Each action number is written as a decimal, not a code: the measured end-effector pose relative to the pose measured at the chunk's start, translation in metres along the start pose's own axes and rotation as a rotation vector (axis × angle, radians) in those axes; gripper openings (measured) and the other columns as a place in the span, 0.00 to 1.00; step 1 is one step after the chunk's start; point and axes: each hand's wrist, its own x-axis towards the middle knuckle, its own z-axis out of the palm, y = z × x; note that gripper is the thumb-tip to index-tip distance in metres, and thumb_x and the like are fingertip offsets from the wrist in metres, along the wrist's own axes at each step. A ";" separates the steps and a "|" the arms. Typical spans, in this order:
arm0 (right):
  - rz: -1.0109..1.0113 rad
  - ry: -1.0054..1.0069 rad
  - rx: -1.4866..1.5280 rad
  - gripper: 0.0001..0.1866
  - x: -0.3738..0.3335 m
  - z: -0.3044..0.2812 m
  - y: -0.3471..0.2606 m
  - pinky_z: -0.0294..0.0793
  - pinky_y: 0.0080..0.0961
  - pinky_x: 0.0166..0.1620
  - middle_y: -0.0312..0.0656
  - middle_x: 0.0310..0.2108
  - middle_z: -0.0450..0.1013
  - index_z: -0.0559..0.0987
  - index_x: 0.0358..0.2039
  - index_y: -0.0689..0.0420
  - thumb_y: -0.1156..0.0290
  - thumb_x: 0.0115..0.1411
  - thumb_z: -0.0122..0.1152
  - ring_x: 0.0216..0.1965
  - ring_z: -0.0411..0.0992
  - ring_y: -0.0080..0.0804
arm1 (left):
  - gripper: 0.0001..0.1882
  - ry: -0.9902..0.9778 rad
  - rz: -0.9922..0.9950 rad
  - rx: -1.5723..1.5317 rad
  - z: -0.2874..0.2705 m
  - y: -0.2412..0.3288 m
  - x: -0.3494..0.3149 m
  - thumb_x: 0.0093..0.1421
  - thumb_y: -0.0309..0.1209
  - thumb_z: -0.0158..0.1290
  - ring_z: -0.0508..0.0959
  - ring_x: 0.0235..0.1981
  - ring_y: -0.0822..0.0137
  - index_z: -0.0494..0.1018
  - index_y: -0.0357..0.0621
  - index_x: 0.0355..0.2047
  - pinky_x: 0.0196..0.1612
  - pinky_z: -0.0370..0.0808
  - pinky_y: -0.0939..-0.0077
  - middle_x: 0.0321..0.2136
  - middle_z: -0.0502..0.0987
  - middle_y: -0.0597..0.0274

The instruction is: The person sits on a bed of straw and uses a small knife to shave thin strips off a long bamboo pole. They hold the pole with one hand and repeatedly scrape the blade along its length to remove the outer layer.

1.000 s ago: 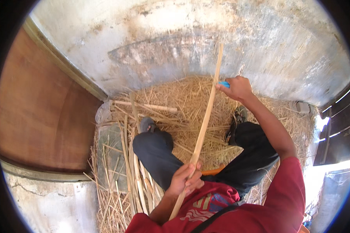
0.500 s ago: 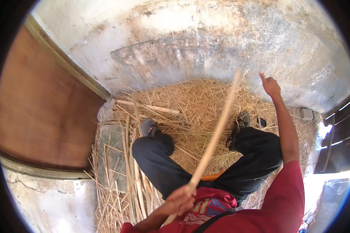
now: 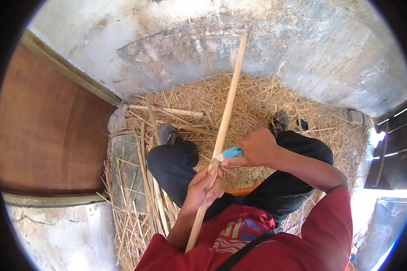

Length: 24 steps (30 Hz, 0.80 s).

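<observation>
A long, pale bamboo strip point(image 3: 228, 101) slants up and away from my lap toward the wall. My left hand point(image 3: 205, 187) is wrapped round its lower part, and the near end reaches down over my red shirt. My right hand point(image 3: 257, 149) grips a utility knife point(image 3: 232, 152) with a light blue handle. The knife's blade end touches the strip just above my left fingers. My right fingers hide part of the handle.
Straw and shavings point(image 3: 253, 97) cover the floor up to the stained wall point(image 3: 303, 49). Several split strips point(image 3: 153, 194) lie beside my left leg. A brown wooden panel point(image 3: 45, 122) stands at left. Part of an orange seat point(image 3: 242, 189) shows between my thighs.
My right hand has come back from far out near the wall to the strip, with the knife now visible. My left hand has moved slightly up, and the strip stands more upright.
</observation>
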 end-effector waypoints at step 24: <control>0.337 0.172 -0.286 0.43 0.046 -0.012 0.116 0.73 0.36 0.21 0.40 0.11 0.70 0.79 0.19 0.53 0.21 0.48 0.41 0.18 0.74 0.37 | 0.14 0.087 -0.053 0.211 0.016 -0.007 -0.024 0.70 0.39 0.37 0.55 0.08 0.79 0.66 0.42 0.40 0.19 0.57 0.84 0.12 0.58 0.72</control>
